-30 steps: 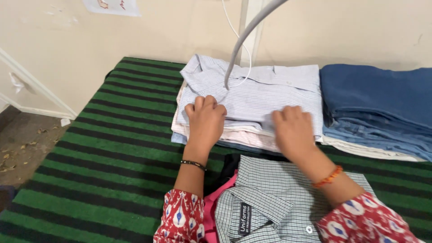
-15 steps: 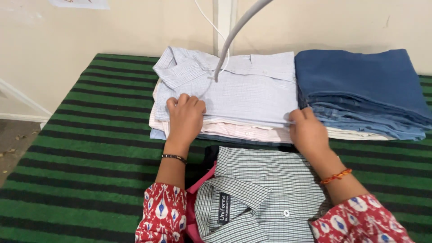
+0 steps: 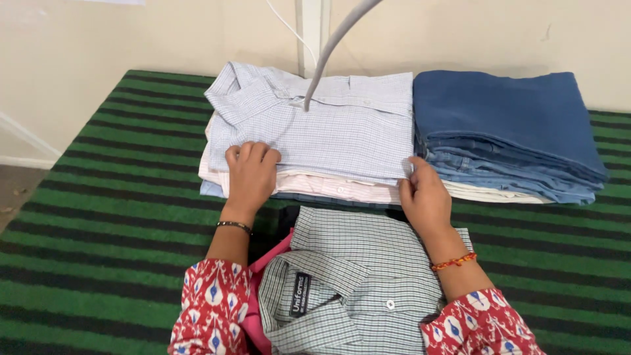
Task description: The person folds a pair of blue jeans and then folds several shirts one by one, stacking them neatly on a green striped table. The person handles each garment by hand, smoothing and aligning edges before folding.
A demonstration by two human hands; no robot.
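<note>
While we look down, we see the pale blue checked shirt (image 3: 328, 131) folded flat on top of a pile of shirts (image 3: 315, 187) at the back of the green striped bed (image 3: 98, 217). It looks folded and in place, and we think only tidying the edges is left. Our left hand (image 3: 251, 174) lies open and flat on the near left corner. Our right hand (image 3: 424, 197) is curled at the near right corner, and it seems to pinch the edge, but we cannot tell for sure. The shirt's long side runs left to right, and its collar points to the far left. A stack of blue jeans (image 3: 506, 125) sits just beside it on the right. A green checked shirt (image 3: 368, 276) lies nearer to us, waiting.
</note>
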